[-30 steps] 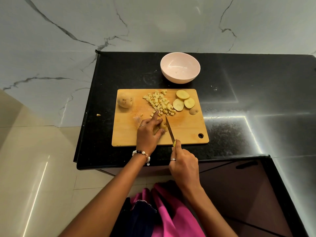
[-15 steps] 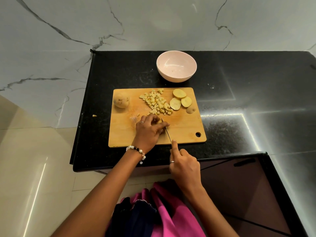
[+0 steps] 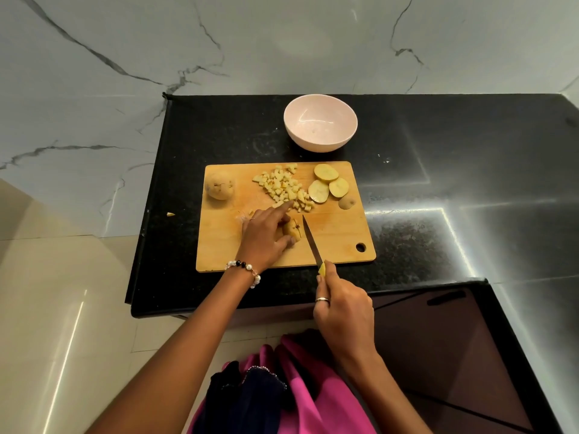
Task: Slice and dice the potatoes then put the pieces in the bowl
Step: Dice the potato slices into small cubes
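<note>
**Mid-dice on the cutting board**

The left hand [image 3: 263, 238] sits on the wooden cutting board [image 3: 338, 242] with its fingers [image 3: 283, 208] curled around a partly cut potato chunk [image 3: 292, 230], index finger stretched forward toward the pile. The right hand [image 3: 343, 311] has its fingers clamped on the yellow handle of a knife [image 3: 311, 239], and the blade runs up just right of the chunk, tip close to it.

Just past the left fingertips is the heap of diced potato pieces [image 3: 283, 187]. Right of that heap lie three potato slices [image 3: 327, 184] and a small end piece [image 3: 347, 202]. A whole potato [image 3: 219, 184] rests on the board's far left corner, well apart from both hands.

The pink bowl [image 3: 320, 128] stands on the black desk [image 3: 454, 170] beyond the board, nothing visible inside. One stray bit [image 3: 170, 214] lies on the desk left of the board.
</note>
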Available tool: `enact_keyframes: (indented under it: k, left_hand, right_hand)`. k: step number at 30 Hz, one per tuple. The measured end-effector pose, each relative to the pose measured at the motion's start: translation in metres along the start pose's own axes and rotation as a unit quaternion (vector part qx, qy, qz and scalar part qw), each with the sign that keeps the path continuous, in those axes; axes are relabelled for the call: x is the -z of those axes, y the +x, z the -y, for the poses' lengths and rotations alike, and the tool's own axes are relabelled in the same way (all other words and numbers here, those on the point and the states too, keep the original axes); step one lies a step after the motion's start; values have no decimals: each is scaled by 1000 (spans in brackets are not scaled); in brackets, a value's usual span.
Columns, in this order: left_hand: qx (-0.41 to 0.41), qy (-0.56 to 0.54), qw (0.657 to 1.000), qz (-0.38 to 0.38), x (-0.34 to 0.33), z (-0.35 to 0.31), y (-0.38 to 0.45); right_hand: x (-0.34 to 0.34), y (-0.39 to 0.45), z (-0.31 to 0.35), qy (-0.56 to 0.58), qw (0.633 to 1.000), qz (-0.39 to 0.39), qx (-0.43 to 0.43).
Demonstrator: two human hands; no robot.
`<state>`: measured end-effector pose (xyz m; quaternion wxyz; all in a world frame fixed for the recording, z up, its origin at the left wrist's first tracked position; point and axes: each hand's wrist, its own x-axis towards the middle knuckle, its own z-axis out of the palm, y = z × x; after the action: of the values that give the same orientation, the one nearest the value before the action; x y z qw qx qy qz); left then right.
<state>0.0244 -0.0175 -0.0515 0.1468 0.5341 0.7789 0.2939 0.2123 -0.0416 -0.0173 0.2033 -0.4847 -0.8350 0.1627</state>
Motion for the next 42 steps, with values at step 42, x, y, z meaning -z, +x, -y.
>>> enact_keyframes:
  k: [42]
  left_hand:
    - [49,-93,981,-162,-21,-3,-18]
  right_hand:
    - [-18,13,3,-119,989,70,54]
